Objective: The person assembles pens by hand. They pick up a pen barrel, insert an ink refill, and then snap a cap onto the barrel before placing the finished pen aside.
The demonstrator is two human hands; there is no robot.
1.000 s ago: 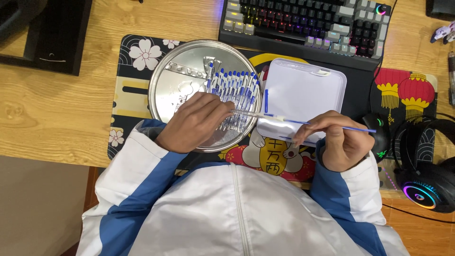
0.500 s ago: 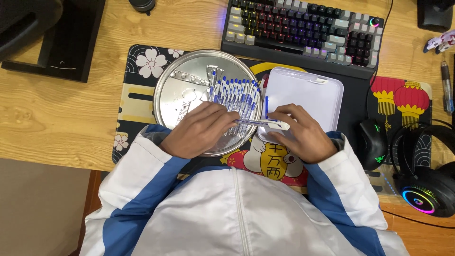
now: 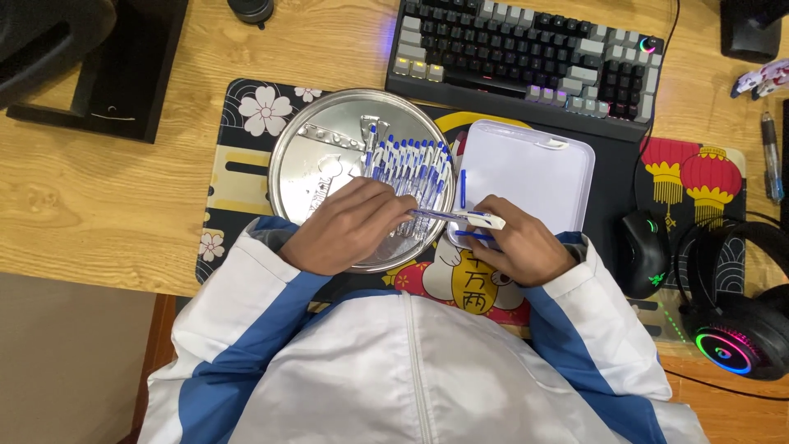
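A round silver tray (image 3: 320, 148) lies on a patterned desk mat and holds several blue and white pens (image 3: 408, 160) in a row. My left hand (image 3: 349, 224) rests over the tray's near edge and pinches one end of a pen (image 3: 456, 216) held level. My right hand (image 3: 518, 247) grips the pen's other, white end beside the tray. A white rectangular tray (image 3: 534, 173) sits just behind my right hand, with one blue pen part (image 3: 463, 187) lying at its left edge.
A backlit keyboard (image 3: 526, 57) sits behind the trays. A black mouse (image 3: 643, 251) and a headset (image 3: 735, 329) with glowing rings lie to the right. A monitor stand (image 3: 107, 82) stands at the far left. A loose pen (image 3: 771, 156) lies at the right edge.
My right hand has drawn in from the right toward the left hand. Both hands now meet on one pen at the silver tray's right rim.
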